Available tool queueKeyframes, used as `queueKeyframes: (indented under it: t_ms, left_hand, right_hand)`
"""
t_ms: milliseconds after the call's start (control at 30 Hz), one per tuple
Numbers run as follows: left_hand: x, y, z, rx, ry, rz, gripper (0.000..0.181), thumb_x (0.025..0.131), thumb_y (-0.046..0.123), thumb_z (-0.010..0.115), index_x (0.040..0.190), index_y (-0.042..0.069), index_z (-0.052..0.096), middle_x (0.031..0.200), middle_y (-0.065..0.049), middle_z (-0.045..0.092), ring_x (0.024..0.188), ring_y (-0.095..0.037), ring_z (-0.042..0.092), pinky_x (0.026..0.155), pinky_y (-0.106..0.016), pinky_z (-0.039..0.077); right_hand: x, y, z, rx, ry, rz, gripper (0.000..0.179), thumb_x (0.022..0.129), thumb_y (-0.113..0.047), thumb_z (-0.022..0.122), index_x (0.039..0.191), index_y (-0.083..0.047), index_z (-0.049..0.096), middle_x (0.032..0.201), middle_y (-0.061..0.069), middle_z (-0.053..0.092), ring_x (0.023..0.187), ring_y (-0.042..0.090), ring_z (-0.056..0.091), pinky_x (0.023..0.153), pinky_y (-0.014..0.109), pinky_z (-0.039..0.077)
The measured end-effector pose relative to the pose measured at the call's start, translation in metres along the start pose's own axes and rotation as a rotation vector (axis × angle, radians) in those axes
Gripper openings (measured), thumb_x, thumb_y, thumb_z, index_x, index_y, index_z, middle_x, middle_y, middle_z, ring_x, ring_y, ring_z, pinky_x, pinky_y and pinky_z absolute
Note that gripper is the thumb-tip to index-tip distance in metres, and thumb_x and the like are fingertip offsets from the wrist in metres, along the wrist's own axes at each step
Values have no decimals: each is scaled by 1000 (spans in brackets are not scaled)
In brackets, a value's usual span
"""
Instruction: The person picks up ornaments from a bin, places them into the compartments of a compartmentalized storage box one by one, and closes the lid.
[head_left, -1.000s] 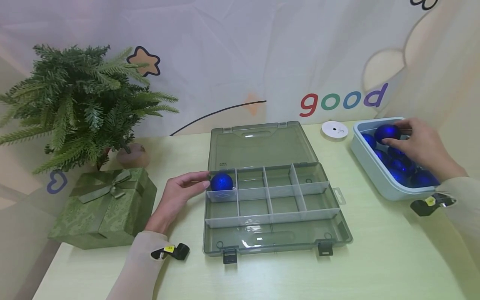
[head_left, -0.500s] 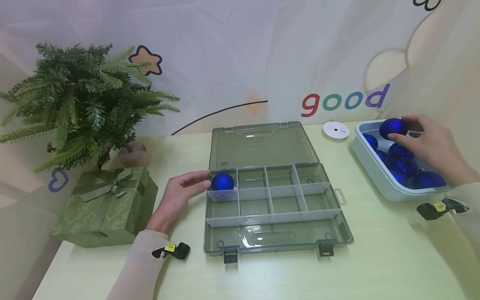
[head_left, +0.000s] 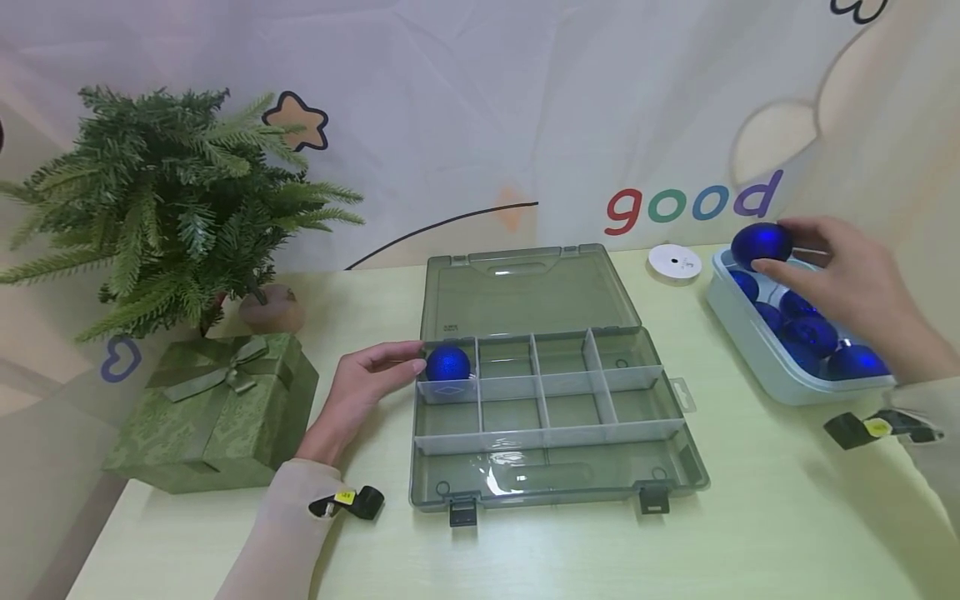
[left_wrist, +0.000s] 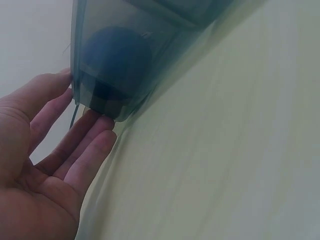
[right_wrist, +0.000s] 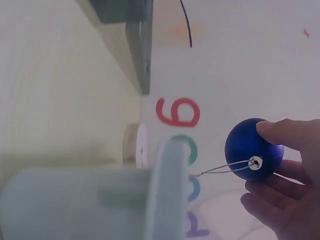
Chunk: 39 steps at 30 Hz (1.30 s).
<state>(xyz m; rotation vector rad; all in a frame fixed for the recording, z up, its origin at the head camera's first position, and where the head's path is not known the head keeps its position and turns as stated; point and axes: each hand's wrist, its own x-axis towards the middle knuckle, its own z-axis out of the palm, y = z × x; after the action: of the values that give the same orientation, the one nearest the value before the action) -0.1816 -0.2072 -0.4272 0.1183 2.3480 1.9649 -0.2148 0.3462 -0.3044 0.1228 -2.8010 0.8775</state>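
Note:
My right hand [head_left: 847,271] holds a blue Christmas ball [head_left: 762,246] between thumb and fingers, above the far end of the pale blue tub [head_left: 750,350]. In the right wrist view the ball's silver cap and hanging string [right_wrist: 220,169] show. Several more blue balls [head_left: 807,335] lie in the tub. My left hand [head_left: 362,387] touches the left wall of the open grey divided box [head_left: 551,475] with its fingertips [left_wrist: 107,137]. A glittery blue ball [head_left: 447,364] sits in the box's back left compartment, seen dimly through the wall in the left wrist view.
The box's lid [head_left: 528,292] lies folded back behind it. A white ribbon spool [head_left: 674,263] stands between lid and tub. At the left are a green gift box [head_left: 210,417] with a bow and a small artificial fir tree [head_left: 172,200]. A printed curtain [head_left: 450,125] hangs behind.
My right hand has raised the ball out of the tub and, over the last half second, moved slightly left. The left hand stays at the box.

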Motion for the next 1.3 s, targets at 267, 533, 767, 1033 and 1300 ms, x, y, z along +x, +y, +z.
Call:
queueKeyframes:
  t_ms: [267, 533, 767, 1033, 1300]
  left_hand:
    - [0, -1, -1, -4, -6, -2, 39, 97, 24, 82, 132, 8, 75, 130, -6, 74, 120, -19, 67, 102, -30, 55]
    - [2, -1, -1, -5, -10, -6, 40, 97, 25, 82, 133, 8, 75, 132, -6, 73, 121, -20, 67, 102, -31, 55]
    - [1, -2, -1, -9, -8, -10, 42, 96, 27, 83, 133, 9, 75, 132, -5, 73, 122, -19, 66, 103, -30, 55]
    - [-1, -3, -1, -5, -9, -19, 42, 96, 27, 83, 133, 9, 75, 132, -5, 73, 125, -20, 64, 104, -30, 54]
    - [1, -4, -1, -12, -13, -1, 41, 96, 27, 83, 132, 10, 75, 131, -3, 74, 126, -20, 64, 103, -31, 55]
  right_hand:
    - [-6, -29, 13, 57, 14, -121, 65, 97, -22, 82, 149, 4, 53, 142, 34, 58, 124, 54, 60, 79, -5, 38]
    - [-12, -67, 31, 111, -52, -197, 62, 95, -17, 84, 148, 1, 55, 143, 29, 59, 125, 52, 62, 82, -4, 37]
    - [-12, -97, 51, 189, -91, -306, 60, 94, -12, 85, 146, 0, 58, 140, 23, 64, 124, 45, 65, 90, 0, 42]
    - [-10, -126, 73, 247, -180, -365, 61, 94, -13, 85, 147, 0, 58, 142, 21, 63, 125, 41, 66, 107, 47, 50]
    - [-10, -152, 92, 268, -289, -368, 57, 94, -16, 85, 143, -3, 61, 138, 16, 66, 126, 36, 66, 110, 54, 50]
